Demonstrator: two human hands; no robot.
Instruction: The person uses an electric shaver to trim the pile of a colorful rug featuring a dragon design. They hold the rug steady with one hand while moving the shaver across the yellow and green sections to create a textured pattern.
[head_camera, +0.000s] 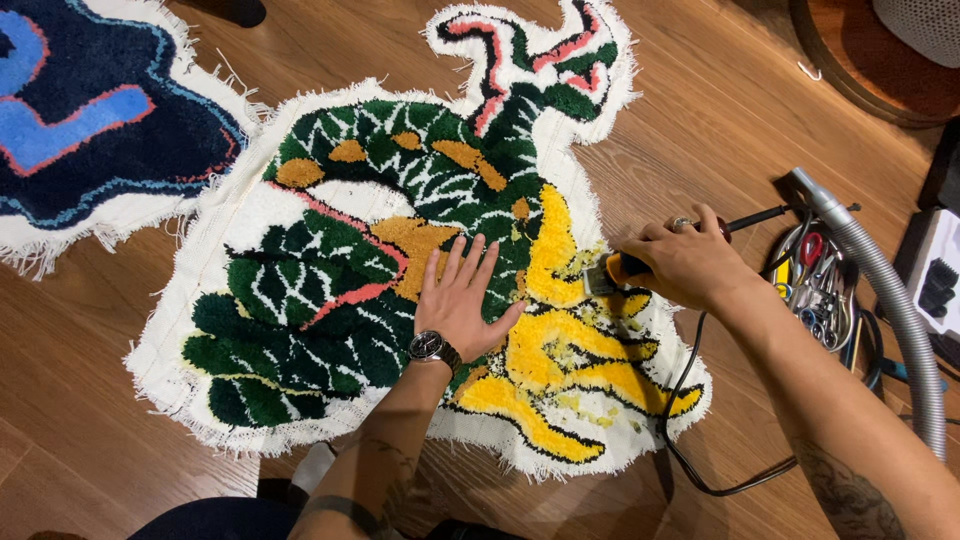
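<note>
A tufted rug (330, 260) with green leaves, yellow shapes and a white fringe lies flat on the wooden floor. My left hand (462, 300), with a wristwatch, rests flat and spread on the rug's middle, holding nothing. My right hand (685, 262) grips a corded electric trimmer (612, 272) with an orange and black body. Its head touches the yellow pile at the rug's right side. Loose yellow fluff lies on the yellow area below the trimmer. The trimmer's black cord (690, 420) loops down over the rug's right edge.
A second rug (90, 110) in dark blue, light blue and red lies at the upper left. A grey vacuum hose (890, 300) runs along the right. A pile of scissors and hand tools (820, 280) sits beside it. A round wooden base (850, 60) stands at the upper right.
</note>
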